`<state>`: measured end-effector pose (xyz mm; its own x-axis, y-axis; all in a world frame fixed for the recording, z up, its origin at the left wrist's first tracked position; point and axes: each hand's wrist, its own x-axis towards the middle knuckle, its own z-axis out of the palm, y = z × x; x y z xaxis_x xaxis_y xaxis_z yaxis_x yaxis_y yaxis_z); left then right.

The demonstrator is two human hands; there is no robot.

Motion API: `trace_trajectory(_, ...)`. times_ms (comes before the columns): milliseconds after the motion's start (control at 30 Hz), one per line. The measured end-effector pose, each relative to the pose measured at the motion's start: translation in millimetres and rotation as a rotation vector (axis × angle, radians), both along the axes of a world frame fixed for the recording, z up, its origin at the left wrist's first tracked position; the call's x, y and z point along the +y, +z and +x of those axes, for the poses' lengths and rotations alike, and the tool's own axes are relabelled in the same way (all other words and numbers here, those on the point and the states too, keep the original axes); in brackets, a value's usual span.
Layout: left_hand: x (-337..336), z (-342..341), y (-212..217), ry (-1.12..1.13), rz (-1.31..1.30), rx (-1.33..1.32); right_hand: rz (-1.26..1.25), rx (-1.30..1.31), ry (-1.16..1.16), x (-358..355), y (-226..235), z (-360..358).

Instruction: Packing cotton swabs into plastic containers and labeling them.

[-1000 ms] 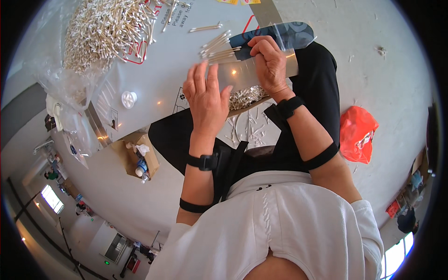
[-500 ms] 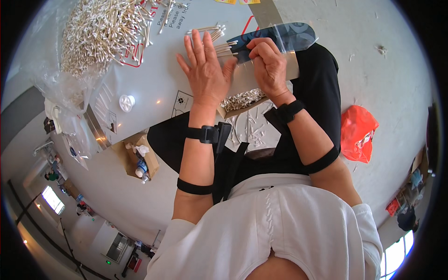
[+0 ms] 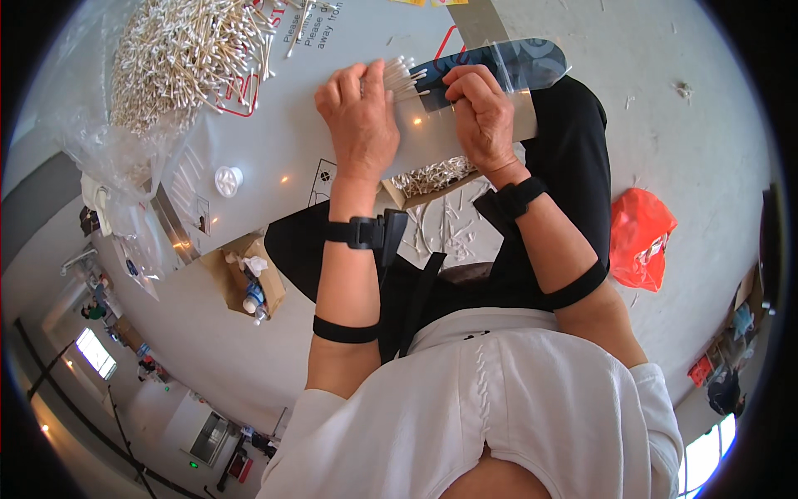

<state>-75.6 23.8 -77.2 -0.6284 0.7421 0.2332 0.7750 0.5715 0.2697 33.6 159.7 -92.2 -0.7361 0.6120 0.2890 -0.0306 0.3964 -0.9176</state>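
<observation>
My left hand has its fingers curled over a small bunch of cotton swabs, whose white tips stick out to the right. Just right of it, my right hand pinches the edge of a dark blue, partly clear plastic bag with a rounded end. The swab tips lie at the bag's left end; whether any are inside I cannot tell. Under my hands is a grey tabletop. Below its edge, between my hands, an open cardboard box holds many swabs.
A big heap of cotton swabs lies on clear plastic at the upper left. A small white round container stands on the table. On the floor are a cardboard box with rubbish, a red plastic bag and scattered swabs.
My left hand has gone from flat with fingers spread to curled over the swabs, gathering them. My right hand stays at the bag, which has shifted slightly right.
</observation>
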Motion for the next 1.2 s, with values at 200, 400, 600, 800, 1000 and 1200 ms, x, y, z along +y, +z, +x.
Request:
trace_trajectory(200, -10, 22, 4, 0.048, -0.001, -0.087, -0.021, 0.016, 0.001, -2, 1, -1)
trace_trajectory(400, -15, 48, 7, 0.075, -0.197, -0.06, -0.045, -0.002, 0.002, 0, 2, 2)
trace_trajectory(600, -20, 61, 1, 0.116, -0.278, -0.081, -0.036, 0.005, 0.01, -1, 3, 0)
trace_trajectory(800, -23, 44, 0, 0.168, -0.082, -0.1, -0.02, 0.026, 0.001, -1, 3, -1)
trace_trajectory(1000, -15, -66, 1, 0.313, 0.162, 0.074, -0.037, -0.022, 0.009, -2, 9, -1)
trace_trajectory(1200, 20, -133, 9, 0.432, 0.043, 0.049, -0.028, -0.047, 0.016, -3, 7, -1)
